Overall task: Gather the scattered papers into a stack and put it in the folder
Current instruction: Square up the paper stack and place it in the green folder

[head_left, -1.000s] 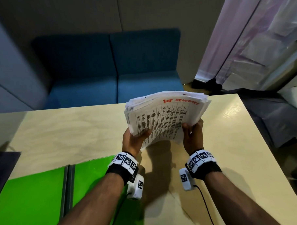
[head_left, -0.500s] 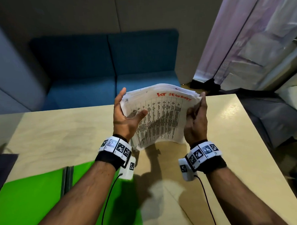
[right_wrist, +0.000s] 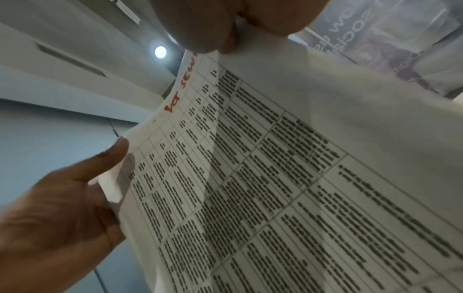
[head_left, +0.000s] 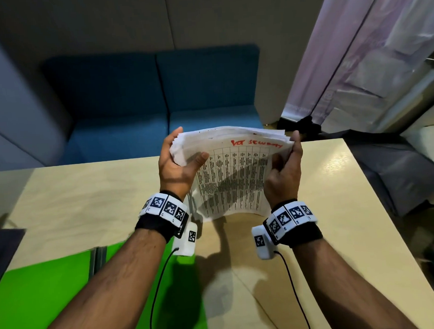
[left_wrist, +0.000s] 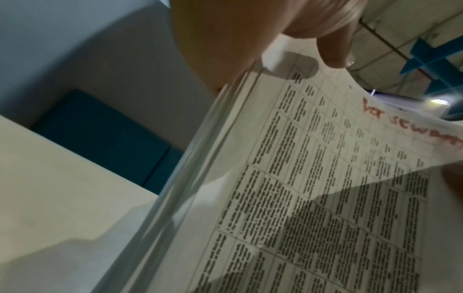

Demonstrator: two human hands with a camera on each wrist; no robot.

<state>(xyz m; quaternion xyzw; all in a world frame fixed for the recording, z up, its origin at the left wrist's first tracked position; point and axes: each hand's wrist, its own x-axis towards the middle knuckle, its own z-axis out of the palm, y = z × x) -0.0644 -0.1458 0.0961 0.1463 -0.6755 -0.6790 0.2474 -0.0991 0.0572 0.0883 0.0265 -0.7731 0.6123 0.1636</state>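
A stack of printed papers (head_left: 232,175) with a table and red handwriting on the top sheet stands nearly upright above the table, its bottom edge close to the tabletop. My left hand (head_left: 180,163) holds its left edge, thumb across the front and fingers behind. My right hand (head_left: 285,168) holds the right edge the same way. The left wrist view shows the stack's sheet edges (left_wrist: 200,178) slightly fanned. The right wrist view shows the stack's top sheet (right_wrist: 250,178) and the left hand's thumb (right_wrist: 110,158) on it. The open green folder (head_left: 42,296) lies flat at the near left.
The pale wooden table (head_left: 88,199) stretches under the hands; its right edge (head_left: 393,231) drops off to a dark grey bag on the floor. A blue sofa (head_left: 158,99) stands behind the far edge. Wrist-camera cables hang under both forearms.
The stack has been tipped up from a tilted hold to nearly upright. Both hands slid from its bottom edge up to its two sides.
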